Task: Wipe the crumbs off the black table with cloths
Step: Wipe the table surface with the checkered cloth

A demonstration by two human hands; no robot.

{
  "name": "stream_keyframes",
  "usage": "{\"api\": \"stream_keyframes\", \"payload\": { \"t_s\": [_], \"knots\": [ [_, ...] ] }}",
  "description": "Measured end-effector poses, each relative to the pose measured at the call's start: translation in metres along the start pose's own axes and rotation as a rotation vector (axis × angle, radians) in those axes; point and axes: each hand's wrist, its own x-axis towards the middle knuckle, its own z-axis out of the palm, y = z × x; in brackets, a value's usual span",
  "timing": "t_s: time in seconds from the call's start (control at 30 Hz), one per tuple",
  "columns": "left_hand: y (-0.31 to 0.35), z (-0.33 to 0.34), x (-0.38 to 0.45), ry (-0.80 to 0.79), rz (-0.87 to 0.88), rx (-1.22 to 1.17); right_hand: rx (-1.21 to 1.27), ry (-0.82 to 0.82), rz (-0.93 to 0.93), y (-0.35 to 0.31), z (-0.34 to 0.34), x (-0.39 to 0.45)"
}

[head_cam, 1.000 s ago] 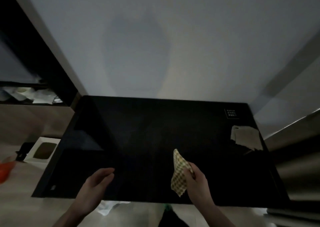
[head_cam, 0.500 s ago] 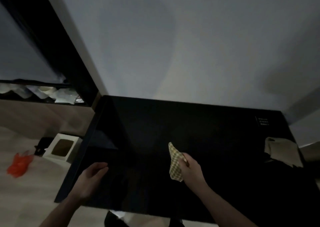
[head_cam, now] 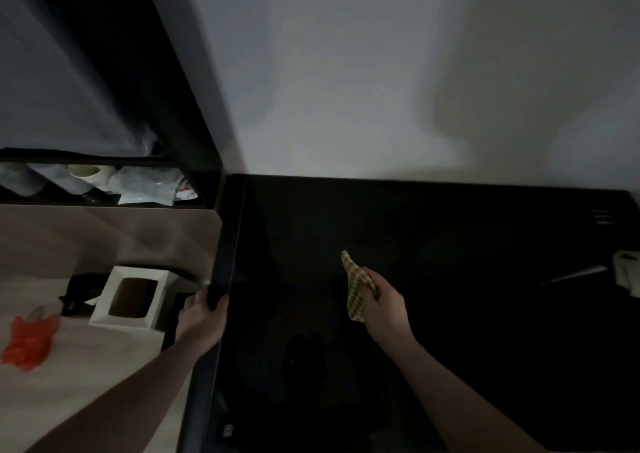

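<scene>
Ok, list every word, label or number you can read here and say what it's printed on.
No text can be read.
Small white label at the far right corner of the black table: lines of print, too small and blurred to read.
Small mark on the table's near left edge: too dim to read.

Pale folded cloth (head_cam: 628, 274) is chopped off by the right edge, and any crumbs on the glossy black table (head_cam: 450, 231) are too dark to make out.

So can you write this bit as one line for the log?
left hand: grips black table edge | right hand: holds checked cloth over table | crumbs: not visible
</scene>
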Motion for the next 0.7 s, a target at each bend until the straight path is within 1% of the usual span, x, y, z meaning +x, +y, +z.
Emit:
{"api": "stream_keyframes", "payload": {
  "t_s": [0.07,0.1,0.17,0.23,0.3,0.37,0.4,0.43,0.5,0.57,0.7],
  "knots": [
    [-0.003,0.01,0.011,-0.022,-0.042,-0.087,-0.036,0.028,-0.066,-0.017,0.026,0.019],
    [-0.004,0.016,0.013,-0.002,-0.054,-0.134,-0.054,0.036,-0.116,-0.026,0.038,0.027],
    [-0.003,0.025,0.009,0.079,-0.027,-0.191,-0.091,0.037,-0.218,-0.041,0.062,0.048],
    [-0.006,0.03,0.008,0.146,-0.008,-0.182,-0.18,0.006,-0.302,-0.046,0.089,0.065],
    [-0.007,0.032,0.012,0.155,-0.032,-0.179,-0.327,-0.082,-0.377,-0.042,0.116,0.078],
    [-0.009,0.033,0.016,0.159,-0.049,-0.183,-0.524,-0.222,-0.444,-0.033,0.141,0.079],
    [-0.009,0.033,0.019,0.161,-0.042,-0.184,-0.617,-0.275,-0.446,-0.029,0.149,0.078],
    [-0.01,0.034,0.022,0.162,-0.032,-0.179,-0.693,-0.291,-0.428,-0.026,0.156,0.078],
    [-0.015,0.037,0.029,0.164,-0.008,-0.153,-0.756,-0.234,-0.394,-0.025,0.164,0.083],
    [-0.019,0.041,0.033,0.173,0.02,-0.106,-0.778,-0.163,-0.408,-0.024,0.167,0.092],
    [-0.019,0.045,0.035,0.227,0.043,-0.082,-0.823,-0.124,-0.536,-0.024,0.174,0.125]
  ]
}}
